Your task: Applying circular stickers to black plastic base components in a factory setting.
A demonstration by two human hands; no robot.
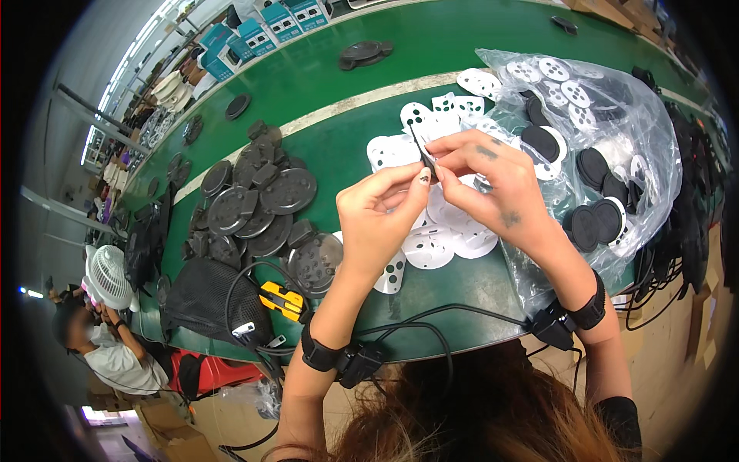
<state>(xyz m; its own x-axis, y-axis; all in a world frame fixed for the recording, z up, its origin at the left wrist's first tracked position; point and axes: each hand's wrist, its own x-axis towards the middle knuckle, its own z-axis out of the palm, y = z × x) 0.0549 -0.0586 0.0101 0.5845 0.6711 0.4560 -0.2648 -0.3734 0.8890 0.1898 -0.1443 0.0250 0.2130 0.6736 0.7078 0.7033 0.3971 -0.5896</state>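
Over the green table (346, 150), both hands (493, 181) pinch a thin piece (419, 143), long axis slanting away-left.

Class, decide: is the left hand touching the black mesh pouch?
Apart. The head view shows a black disc between the left hand and the mesh pouch.

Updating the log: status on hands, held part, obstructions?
Left hand, right hand: pinching thin part, edge-on. White pieces crowd beneath. Clear bag at right.

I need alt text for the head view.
A person's left hand and right hand hold a thin dark piece over a green table; white perforated pieces lie below, dark round parts to the left, a clear plastic bag right.
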